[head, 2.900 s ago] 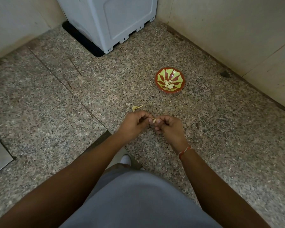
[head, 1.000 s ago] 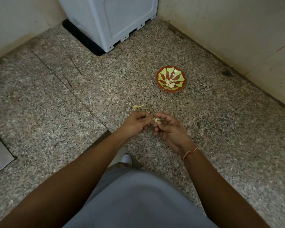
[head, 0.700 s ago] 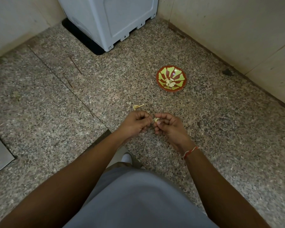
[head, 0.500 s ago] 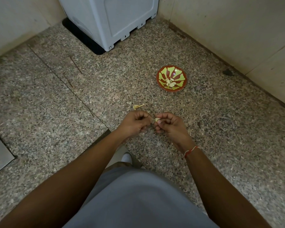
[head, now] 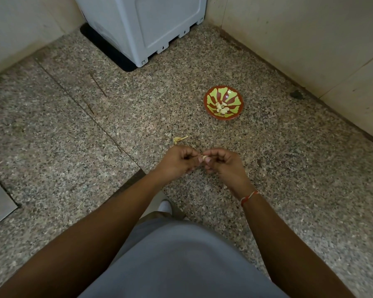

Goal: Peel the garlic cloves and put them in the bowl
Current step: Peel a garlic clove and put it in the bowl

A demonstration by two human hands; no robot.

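garlic clove (head: 204, 157) pinched by left hand (head: 179, 162) and right hand (head: 223, 164), frame centre | peeled cloves (head: 222, 108) held in bowl (head: 209, 100), upper right

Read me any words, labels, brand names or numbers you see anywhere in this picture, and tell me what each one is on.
None: no readable text anywhere.
White appliance: plain panels, no label or brand showing.
Bowl: only a red and green pattern, no lettering.
Walls, floor and wrist thread: no writing.
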